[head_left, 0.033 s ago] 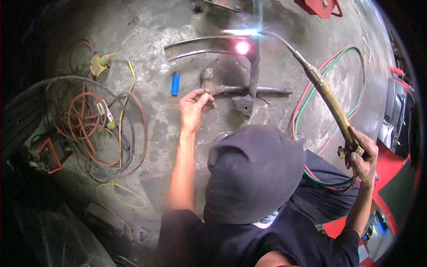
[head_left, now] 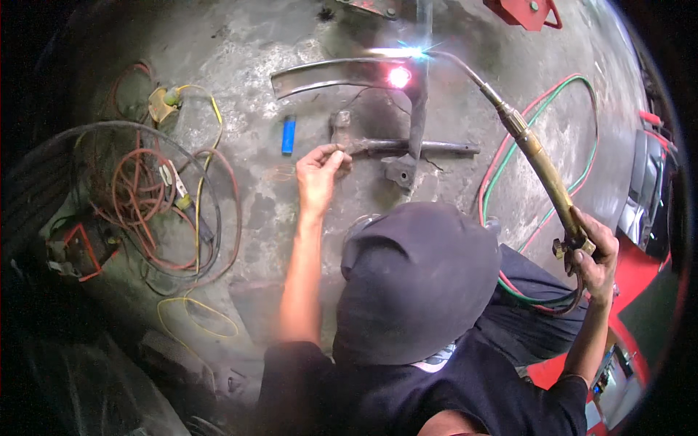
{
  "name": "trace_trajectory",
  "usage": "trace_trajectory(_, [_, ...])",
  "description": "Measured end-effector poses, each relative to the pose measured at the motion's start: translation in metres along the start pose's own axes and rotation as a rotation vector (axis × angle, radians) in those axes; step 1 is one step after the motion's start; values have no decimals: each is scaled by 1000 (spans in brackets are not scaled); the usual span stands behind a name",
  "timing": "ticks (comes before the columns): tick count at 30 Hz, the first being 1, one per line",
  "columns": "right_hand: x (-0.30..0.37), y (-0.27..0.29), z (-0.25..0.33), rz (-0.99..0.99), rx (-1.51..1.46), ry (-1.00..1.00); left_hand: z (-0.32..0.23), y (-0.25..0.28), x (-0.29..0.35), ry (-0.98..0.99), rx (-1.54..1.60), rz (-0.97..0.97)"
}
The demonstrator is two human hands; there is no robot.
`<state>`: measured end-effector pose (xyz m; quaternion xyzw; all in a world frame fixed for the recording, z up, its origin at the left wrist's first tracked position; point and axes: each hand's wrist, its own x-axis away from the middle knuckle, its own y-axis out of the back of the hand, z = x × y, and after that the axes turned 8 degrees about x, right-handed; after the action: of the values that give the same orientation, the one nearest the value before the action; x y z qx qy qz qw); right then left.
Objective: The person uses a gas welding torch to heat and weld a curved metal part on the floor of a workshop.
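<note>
My right hand [head_left: 595, 254] is closed round the valve end of a long brass gas torch [head_left: 538, 154]. Its thin bent neck reaches forward and left to a bright flame [head_left: 414, 52]. The flame plays at the joint between a curved metal channel piece [head_left: 320, 78] and an upright metal bar [head_left: 418, 123]. A pinkish-white spot glows just below it. With thumb and fingers pinched together, my left hand [head_left: 320, 171] is beside a hammer-shaped metal piece [head_left: 340, 129] and a dark rod [head_left: 407, 147]. Whatever it pinches is too small to tell.
A blue cylinder [head_left: 289, 136] stands or lies left of the metalwork. Tangled red and black cables [head_left: 142, 185] cover the left floor, with a yellow cord. Red and green hoses [head_left: 531, 120] loop at right. A rounded dark cloth shape [head_left: 418, 283] fills the near middle.
</note>
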<state>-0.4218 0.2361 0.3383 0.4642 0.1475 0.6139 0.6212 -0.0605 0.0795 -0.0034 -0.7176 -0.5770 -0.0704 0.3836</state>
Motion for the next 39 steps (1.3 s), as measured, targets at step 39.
trace_trajectory(39, [-12, -2, 3, 84, -63, 96, 7, 42, 84, -280, -86, -460])
